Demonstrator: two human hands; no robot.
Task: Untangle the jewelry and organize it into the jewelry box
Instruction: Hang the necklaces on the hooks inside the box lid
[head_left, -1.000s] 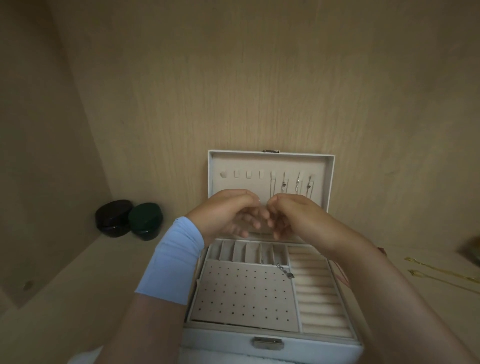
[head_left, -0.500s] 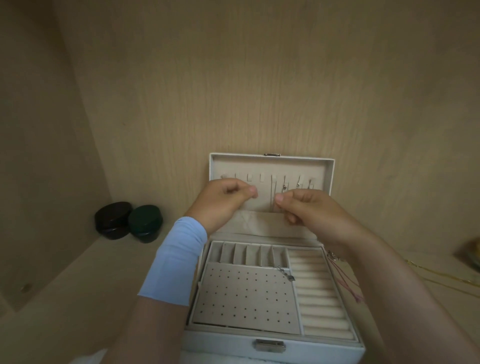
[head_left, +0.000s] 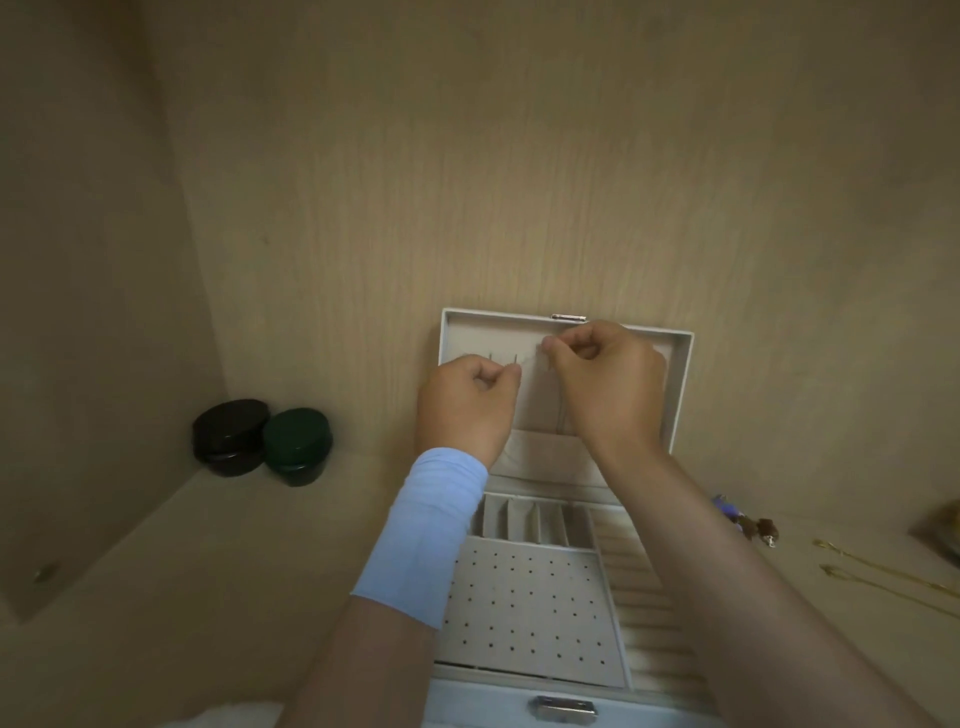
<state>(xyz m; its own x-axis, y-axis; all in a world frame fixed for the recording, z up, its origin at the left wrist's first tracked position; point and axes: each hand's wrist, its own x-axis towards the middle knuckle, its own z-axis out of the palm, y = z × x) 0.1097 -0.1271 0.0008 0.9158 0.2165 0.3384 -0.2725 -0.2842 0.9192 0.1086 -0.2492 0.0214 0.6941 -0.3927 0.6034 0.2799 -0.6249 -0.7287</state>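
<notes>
A white jewelry box (head_left: 680, 395) stands open against the back wall, its lid upright with a row of small hooks. Both of my hands are raised in front of the lid. My left hand (head_left: 467, 405) pinches one end of a very thin chain (head_left: 560, 410) by the left hooks. My right hand (head_left: 608, 384) pinches the other end near the top middle hooks, and the chain hangs down the lid lining. The right hand hides the hooks on the right. Below, the tray shows a perforated earring panel (head_left: 524, 613), small compartments and ring rolls (head_left: 649, 613).
Two round lidded boxes, one black (head_left: 231, 436) and one dark green (head_left: 297, 447), sit at the back left. On the right of the shelf lie a purple and brown trinket (head_left: 748, 522) and thin gold chains (head_left: 883, 577). Wooden walls close in behind and at the left.
Both hands have risen from just above the tray up to the lid's hook row, and have moved apart, with the thin chain between them. The view has tilted slightly.
</notes>
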